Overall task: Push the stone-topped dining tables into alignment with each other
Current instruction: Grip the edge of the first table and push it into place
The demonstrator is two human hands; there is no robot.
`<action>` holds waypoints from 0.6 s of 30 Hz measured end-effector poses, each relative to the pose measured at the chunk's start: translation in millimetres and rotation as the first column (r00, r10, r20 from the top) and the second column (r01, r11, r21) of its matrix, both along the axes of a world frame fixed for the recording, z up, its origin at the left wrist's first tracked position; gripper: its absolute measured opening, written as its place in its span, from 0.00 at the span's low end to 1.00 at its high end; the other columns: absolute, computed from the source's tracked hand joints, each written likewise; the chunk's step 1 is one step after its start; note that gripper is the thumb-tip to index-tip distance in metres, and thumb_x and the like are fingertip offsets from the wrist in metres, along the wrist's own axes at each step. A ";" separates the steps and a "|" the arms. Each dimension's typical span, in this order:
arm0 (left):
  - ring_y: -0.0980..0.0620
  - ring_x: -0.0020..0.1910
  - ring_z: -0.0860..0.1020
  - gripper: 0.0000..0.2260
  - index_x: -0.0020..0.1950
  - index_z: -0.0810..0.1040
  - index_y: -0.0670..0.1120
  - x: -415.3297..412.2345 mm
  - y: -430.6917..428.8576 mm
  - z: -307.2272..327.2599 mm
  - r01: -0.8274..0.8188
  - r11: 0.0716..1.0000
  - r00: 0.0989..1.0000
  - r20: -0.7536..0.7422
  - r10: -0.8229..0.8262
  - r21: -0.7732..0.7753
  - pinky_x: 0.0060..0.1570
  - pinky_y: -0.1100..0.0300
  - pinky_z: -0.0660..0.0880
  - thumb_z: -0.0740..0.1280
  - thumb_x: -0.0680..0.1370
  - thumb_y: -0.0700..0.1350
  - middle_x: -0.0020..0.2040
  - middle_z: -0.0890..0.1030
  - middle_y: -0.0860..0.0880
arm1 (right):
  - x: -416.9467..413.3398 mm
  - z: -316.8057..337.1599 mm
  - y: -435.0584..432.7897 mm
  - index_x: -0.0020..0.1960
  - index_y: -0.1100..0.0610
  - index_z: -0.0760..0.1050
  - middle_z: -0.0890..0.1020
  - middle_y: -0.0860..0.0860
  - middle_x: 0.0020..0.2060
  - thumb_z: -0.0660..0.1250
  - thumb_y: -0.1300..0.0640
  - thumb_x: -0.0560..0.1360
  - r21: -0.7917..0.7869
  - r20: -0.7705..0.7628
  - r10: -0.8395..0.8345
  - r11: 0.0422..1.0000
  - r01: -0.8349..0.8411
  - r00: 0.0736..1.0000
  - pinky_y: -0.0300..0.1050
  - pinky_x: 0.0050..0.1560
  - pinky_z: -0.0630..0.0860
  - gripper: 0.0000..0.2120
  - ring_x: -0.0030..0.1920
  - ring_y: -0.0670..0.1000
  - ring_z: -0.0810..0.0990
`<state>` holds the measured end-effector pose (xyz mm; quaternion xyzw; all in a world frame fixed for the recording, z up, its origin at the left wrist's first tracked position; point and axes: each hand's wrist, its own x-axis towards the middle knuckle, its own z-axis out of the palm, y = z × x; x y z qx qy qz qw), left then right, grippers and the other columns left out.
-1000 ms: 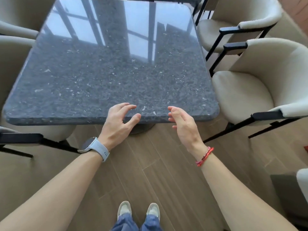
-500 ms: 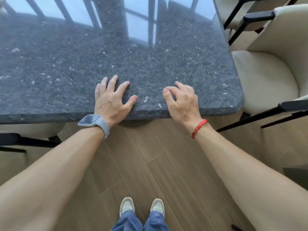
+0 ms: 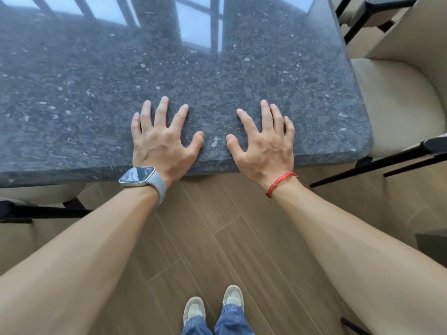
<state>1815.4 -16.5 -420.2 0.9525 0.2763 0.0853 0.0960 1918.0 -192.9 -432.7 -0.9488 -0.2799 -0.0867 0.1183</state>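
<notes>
The left hand [image 3: 160,143] and right hand [image 3: 264,143] lie flat, fingers [image 3: 161,114] splayed and gripping nothing, on the dark speckled polished-stone tabletop [image 3: 242,76] beneath them, so palms may slip, or an uneven shove may skew it into the cream padded chair [image 3: 396,100] right of the fingers.

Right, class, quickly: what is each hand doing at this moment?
Left hand: open, fingers spread flat on the table.
Right hand: open, fingers spread flat on the table, holding nothing.
</notes>
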 end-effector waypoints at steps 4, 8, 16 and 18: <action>0.35 0.79 0.62 0.30 0.75 0.74 0.50 -3.5 -1.0 -3.2 0.022 1.000 0.997 0.080 -0.022 0.007 0.78 0.37 0.55 0.58 0.78 0.64 0.79 0.68 0.40 | -0.2 -0.6 1.2 0.72 0.45 0.74 0.69 0.60 0.75 0.58 0.35 0.76 0.021 0.030 -0.017 1.000 0.016 0.999 0.64 0.74 0.58 0.28 0.76 0.60 0.65; 0.34 0.78 0.64 0.29 0.73 0.76 0.48 -7.1 -1.1 -6.4 0.038 0.999 0.988 0.149 -0.038 0.001 0.76 0.37 0.57 0.59 0.78 0.62 0.77 0.70 0.39 | -0.5 -3.6 1.0 0.72 0.44 0.75 0.70 0.59 0.75 0.58 0.34 0.76 0.025 0.063 -0.034 0.999 0.033 0.997 0.65 0.74 0.57 0.28 0.76 0.60 0.66; 0.34 0.77 0.64 0.29 0.73 0.76 0.48 -7.0 0.7 -8.5 0.048 0.999 0.988 0.149 -0.048 0.001 0.76 0.38 0.55 0.59 0.77 0.61 0.77 0.70 0.38 | -2.8 -4.4 3.0 0.73 0.42 0.72 0.69 0.60 0.76 0.54 0.33 0.76 -0.003 0.046 -0.082 0.997 0.082 0.996 0.67 0.75 0.54 0.29 0.77 0.65 0.63; 0.35 0.78 0.62 0.30 0.75 0.74 0.49 -7.3 0.9 -6.5 0.053 0.999 0.993 0.106 -0.052 -0.009 0.77 0.38 0.53 0.58 0.77 0.62 0.78 0.68 0.39 | -2.7 -3.5 2.6 0.73 0.41 0.71 0.68 0.60 0.77 0.53 0.33 0.75 -0.014 0.027 -0.088 0.996 0.089 0.996 0.66 0.75 0.54 0.30 0.78 0.64 0.62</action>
